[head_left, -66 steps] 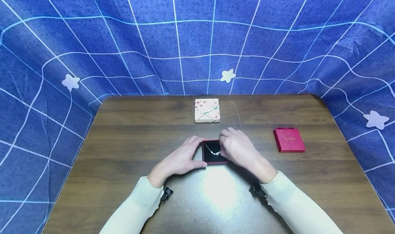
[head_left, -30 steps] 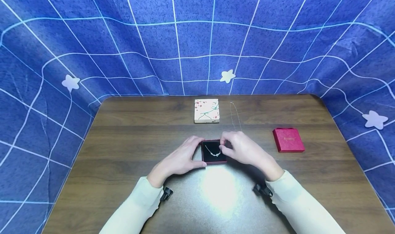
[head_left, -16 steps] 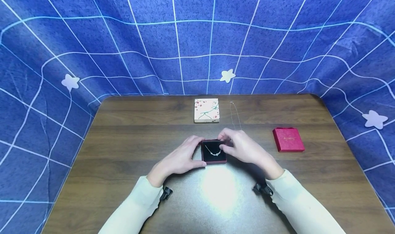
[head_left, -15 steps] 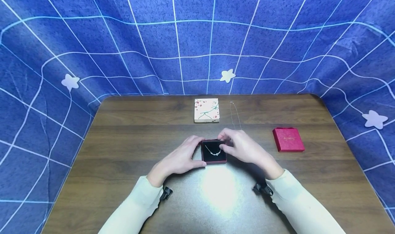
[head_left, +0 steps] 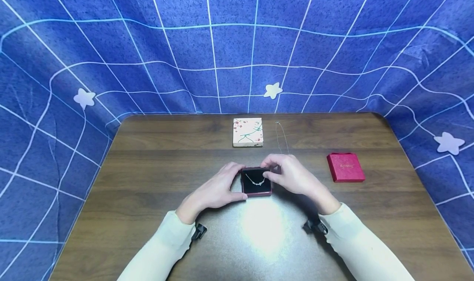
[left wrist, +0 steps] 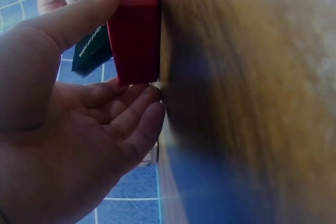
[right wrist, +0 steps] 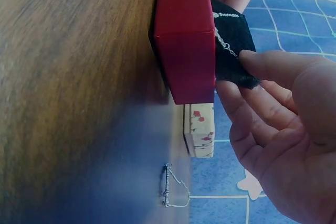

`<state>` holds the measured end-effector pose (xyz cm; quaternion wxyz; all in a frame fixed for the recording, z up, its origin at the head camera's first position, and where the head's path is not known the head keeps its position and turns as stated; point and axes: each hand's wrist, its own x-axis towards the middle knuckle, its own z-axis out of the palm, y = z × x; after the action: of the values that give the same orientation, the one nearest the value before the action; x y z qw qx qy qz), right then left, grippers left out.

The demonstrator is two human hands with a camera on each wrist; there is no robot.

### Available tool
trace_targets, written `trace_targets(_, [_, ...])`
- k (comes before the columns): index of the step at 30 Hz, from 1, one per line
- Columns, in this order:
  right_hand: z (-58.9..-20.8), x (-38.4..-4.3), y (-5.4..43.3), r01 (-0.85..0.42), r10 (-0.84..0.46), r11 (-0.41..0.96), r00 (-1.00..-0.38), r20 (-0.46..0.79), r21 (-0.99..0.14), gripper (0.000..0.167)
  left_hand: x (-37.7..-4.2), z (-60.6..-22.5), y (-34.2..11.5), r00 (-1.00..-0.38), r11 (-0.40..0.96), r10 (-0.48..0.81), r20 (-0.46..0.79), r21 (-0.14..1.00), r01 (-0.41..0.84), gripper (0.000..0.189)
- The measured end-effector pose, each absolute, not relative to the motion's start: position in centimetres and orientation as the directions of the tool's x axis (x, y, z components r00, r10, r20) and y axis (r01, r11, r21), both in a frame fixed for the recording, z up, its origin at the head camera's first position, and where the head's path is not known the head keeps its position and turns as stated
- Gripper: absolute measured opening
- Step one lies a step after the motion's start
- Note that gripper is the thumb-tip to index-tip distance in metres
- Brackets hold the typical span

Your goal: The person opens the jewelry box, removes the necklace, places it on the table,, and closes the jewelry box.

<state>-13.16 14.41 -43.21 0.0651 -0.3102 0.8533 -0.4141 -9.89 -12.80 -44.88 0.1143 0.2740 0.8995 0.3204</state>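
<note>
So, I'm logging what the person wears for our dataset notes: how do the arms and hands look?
The left sleeve and right sleeve are long, plain and off-white, slightly wrinkled near the cuffs. A small black device sits at the left wrist, another at the right. The left hand and right hand are bare, with no gloves visible.

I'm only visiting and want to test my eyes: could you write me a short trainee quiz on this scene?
1. Which hand pinches the black pad?
2. True or false: the flowered box lies farther from the person than the open red box.
3. Fill in: on the table, just right of the flowered box, lies a thin ____.

Key:
1. The right hand.
2. True.
3. Chain.
</note>
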Motion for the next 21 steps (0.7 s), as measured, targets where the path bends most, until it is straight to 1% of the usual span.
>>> trace_targets(10, [-43.11,-13.21,14.51,-0.469,-0.555,0.469,-0.816,0.164,-0.748,0.018,-9.75,-44.60,-12.83,-0.821,0.635,0.570,-0.018,0.644,0.426,0.082])
trace_targets(21, [-42.73,-13.27,14.51,-0.454,-0.531,0.461,-0.830,0.174,-0.762,0.019,-9.88,-44.74,-12.90,-0.815,0.631,0.580,-0.012,0.638,0.440,0.083])
